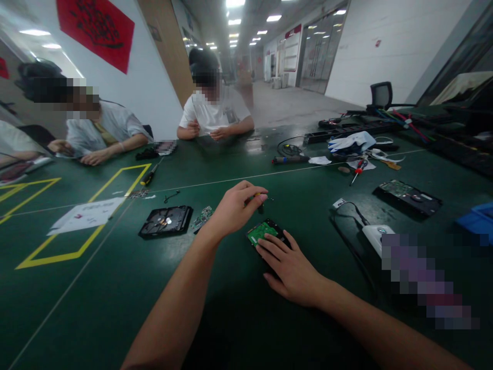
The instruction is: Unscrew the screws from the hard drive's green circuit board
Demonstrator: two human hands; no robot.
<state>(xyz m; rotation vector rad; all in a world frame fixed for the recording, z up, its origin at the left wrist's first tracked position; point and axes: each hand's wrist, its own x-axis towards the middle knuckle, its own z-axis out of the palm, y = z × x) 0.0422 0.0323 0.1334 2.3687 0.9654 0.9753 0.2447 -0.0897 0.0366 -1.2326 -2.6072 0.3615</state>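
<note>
Flat on the table in front of me lies a hard drive [257,233] with its green circuit board facing up. My right hand [287,262] rests over its near right side, fingers stretched out, hiding part of it. Above the drive's far edge, my left hand [242,205] is closed in a pinch on a small screwdriver [260,195]; a bit of yellow shows between the fingers, and most of the tool is hidden. Left of that hand are an opened black drive casing [164,222] and a loose circuit board [201,220].
Another hard drive [408,198] lies at right, near a white device with a cable [375,234] and a blue bin [477,221]. Farther back are a red screwdriver [360,167], gloves [352,142] and a yellow-handled screwdriver [148,177]. Several people sit across the green table [96,313].
</note>
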